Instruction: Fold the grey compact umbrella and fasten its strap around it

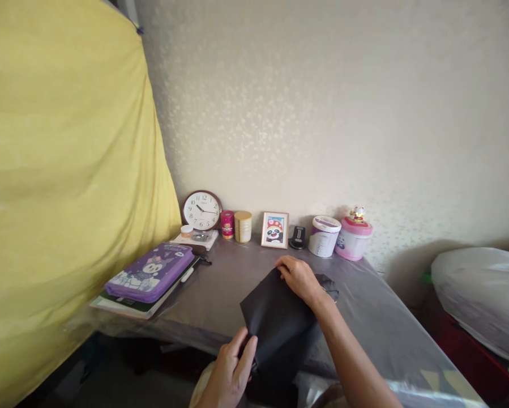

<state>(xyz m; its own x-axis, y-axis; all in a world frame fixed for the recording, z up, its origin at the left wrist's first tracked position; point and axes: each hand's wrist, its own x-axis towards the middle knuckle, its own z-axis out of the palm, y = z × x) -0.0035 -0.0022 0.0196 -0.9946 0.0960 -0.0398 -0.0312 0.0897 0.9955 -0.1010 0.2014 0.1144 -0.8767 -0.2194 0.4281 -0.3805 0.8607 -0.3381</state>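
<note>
A black cloth point(277, 323) lies over the near edge of the grey table point(220, 294) and hangs off it. My left hand point(231, 371) pinches its lower left corner below the table edge. My right hand point(300, 279) rests on the cloth's far edge, fingers curled and pressing down on the fabric. A bracelet shows at my right wrist.
A purple pencil case point(150, 272) sits on books at the left. Along the wall stand a clock point(202, 210), two small tins point(236, 225), a framed panda picture point(275, 230), a white tub point(324, 236) and a pink container point(353, 237). A yellow curtain point(63, 187) hangs left; a plastic-covered bundle point(481, 294) lies right.
</note>
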